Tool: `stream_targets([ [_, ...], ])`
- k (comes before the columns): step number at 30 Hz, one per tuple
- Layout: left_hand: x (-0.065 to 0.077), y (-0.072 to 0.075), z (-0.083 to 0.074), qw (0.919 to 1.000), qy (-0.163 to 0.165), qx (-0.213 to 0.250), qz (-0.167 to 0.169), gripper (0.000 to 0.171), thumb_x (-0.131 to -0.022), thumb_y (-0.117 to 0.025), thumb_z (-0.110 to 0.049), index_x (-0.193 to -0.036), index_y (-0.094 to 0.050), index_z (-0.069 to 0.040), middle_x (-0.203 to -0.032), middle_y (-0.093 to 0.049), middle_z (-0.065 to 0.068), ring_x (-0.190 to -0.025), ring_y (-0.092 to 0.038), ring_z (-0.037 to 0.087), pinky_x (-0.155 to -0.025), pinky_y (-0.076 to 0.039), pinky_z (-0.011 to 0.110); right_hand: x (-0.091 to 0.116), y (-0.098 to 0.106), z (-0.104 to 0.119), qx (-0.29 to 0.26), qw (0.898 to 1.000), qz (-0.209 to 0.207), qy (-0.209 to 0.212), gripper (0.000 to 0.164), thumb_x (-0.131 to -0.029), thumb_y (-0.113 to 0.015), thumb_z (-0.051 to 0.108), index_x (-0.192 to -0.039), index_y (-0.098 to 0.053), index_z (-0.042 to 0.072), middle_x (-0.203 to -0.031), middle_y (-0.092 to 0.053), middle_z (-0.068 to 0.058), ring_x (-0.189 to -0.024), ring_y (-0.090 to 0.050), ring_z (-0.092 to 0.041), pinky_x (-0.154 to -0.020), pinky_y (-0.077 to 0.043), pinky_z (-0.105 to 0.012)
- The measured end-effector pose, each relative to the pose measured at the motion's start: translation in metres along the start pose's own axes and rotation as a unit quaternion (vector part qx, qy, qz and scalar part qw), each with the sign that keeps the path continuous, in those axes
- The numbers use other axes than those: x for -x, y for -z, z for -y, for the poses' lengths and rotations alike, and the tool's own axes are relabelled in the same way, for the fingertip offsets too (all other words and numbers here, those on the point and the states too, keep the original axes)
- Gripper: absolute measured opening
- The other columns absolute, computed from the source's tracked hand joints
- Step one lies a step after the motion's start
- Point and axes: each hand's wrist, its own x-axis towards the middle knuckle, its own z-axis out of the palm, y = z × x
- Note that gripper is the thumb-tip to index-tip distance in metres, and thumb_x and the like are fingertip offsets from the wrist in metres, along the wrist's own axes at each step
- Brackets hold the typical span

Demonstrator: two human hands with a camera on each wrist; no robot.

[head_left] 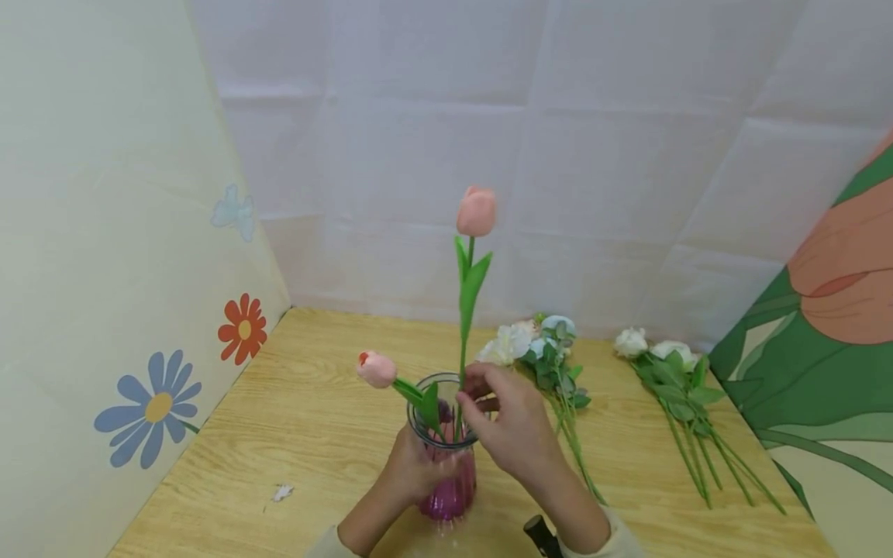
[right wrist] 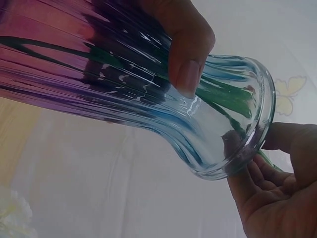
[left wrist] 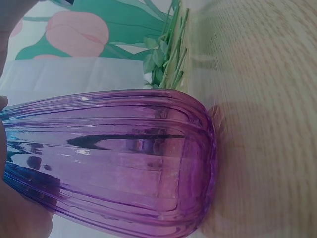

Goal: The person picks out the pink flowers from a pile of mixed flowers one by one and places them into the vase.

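A ribbed glass vase [head_left: 448, 500], pink-purple below and clear bluish toward its flared mouth, stands on the table. My left hand [head_left: 413, 469] grips it around its side; in the right wrist view the left thumb [right wrist: 190, 64] lies across the vase's neck. One pink tulip [head_left: 377, 370] leans out over the left of the rim. A second pink tulip [head_left: 477, 211] stands nearly upright, its stem reaching into the vase. At the rim's right side, my right hand [head_left: 512, 422] pinches that stem between thumb and fingers.
Behind the right hand lies a bunch of pale flowers [head_left: 512, 343] with green stems. Farther right are white roses [head_left: 631, 342] with long stems. A small white scrap [head_left: 282, 493] lies on the wooden table [head_left: 328, 418]. A dark cylindrical object [head_left: 540, 535] shows beside the right wrist.
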Motion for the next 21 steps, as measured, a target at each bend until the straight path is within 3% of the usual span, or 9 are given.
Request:
stream_targets([
  [10, 0.0004, -0.0003, -0.0023, 1.0000, 0.000, 0.005, -0.001, 0.070, -0.079, -0.080, -0.010, -0.140, -0.045, -0.008, -0.130, -0.063, 0.011, -0.121, -0.062, 0.028, -0.103, -0.050, 0.029, 0.0014, -0.0002, 0.0011, 0.002, 1.000, 0.009, 0.007, 0.026, -0.082, -0.076, -0.007, -0.103, -0.068, 0.004, -0.086, -0.069, 0.000, -0.078, -0.067, -0.012, -0.068, -0.059, -0.016],
  [21, -0.0009, 0.0003, 0.0007, 0.9999, -0.006, 0.012, 0.002, 0.068, -0.080, -0.079, -0.018, -0.140, -0.046, -0.013, -0.127, -0.065, 0.003, -0.117, -0.063, 0.022, -0.104, -0.051, 0.034, 0.0026, 0.0012, -0.0002, 0.009, 1.000, 0.013, -0.001, 0.014, -0.086, -0.075, 0.000, -0.097, -0.070, 0.007, -0.083, -0.069, 0.006, -0.074, -0.065, -0.003, -0.065, -0.059, -0.018],
])
